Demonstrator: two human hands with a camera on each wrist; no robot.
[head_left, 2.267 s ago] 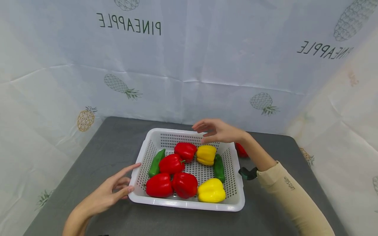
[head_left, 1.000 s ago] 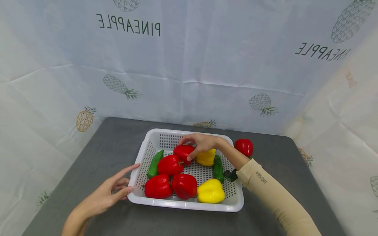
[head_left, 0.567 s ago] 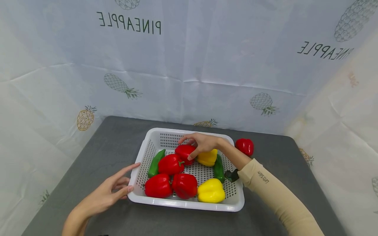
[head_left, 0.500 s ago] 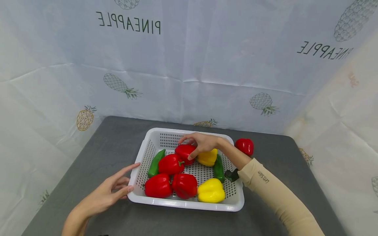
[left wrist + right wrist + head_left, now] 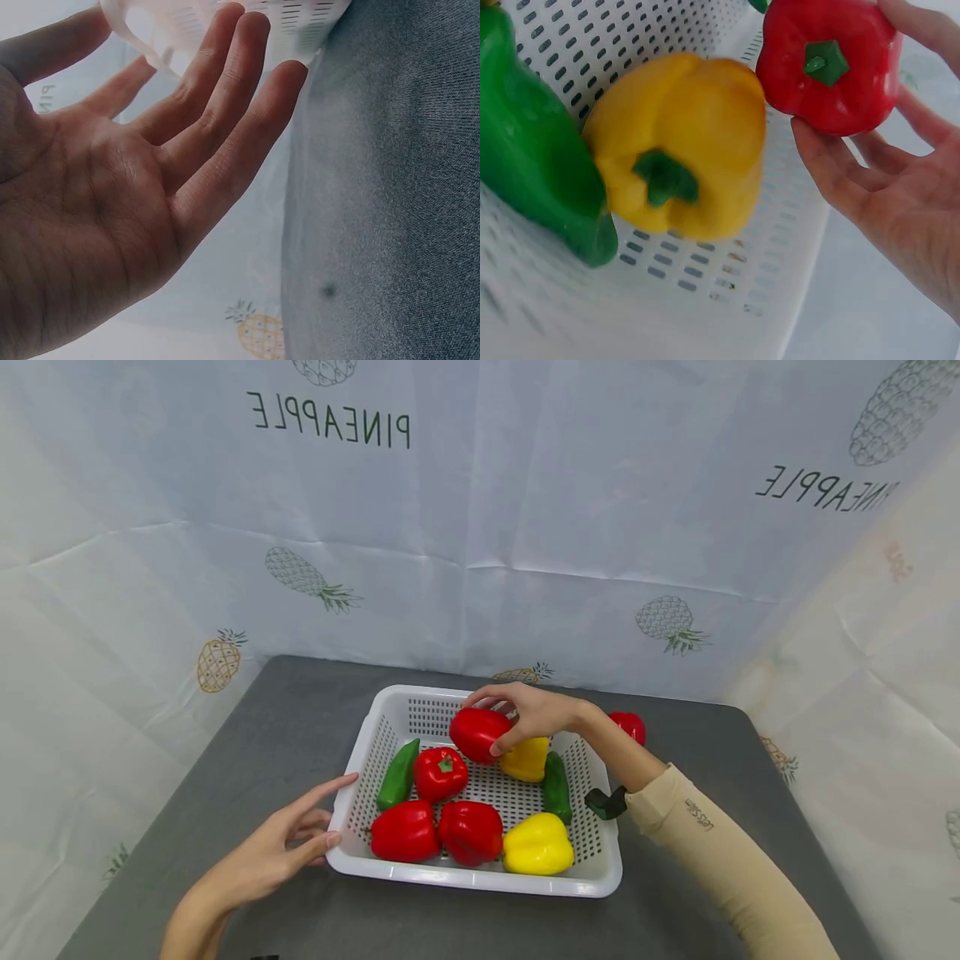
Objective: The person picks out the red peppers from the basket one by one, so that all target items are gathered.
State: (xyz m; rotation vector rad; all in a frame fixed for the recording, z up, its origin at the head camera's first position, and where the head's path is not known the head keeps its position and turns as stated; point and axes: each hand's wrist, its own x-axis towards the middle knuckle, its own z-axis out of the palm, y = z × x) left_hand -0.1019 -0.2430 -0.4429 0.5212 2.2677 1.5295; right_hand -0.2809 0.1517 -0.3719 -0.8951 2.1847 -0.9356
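Note:
My right hand (image 5: 542, 710) grips a red bell pepper (image 5: 477, 735) over the back of the white perforated basket (image 5: 472, 880). In the right wrist view, thumb and fingers hold the sides of this pepper, its green stem facing the camera. Just beside it sits a yellow bell pepper (image 5: 690, 135), with a long green pepper (image 5: 536, 142) further left in that view. At the basket's left end, my left hand (image 5: 262, 852) touches the rim with thumb and index finger. The left wrist view shows its other fingers (image 5: 217, 127) loosely extended by the basket wall.
Three other red bell peppers lie in the basket, one (image 5: 440, 774) behind two at the front. Another yellow bell pepper (image 5: 537, 845) sits front right and a green pepper (image 5: 398, 774) at left. A red bell pepper (image 5: 630, 727) lies on the grey table (image 5: 300, 718) outside, partly behind my right arm.
My right hand has come down into the basket, gripped the red bell pepper and raised it slightly rightward. The red pepper beside it has turned, stem toward the camera. My left hand stays put.

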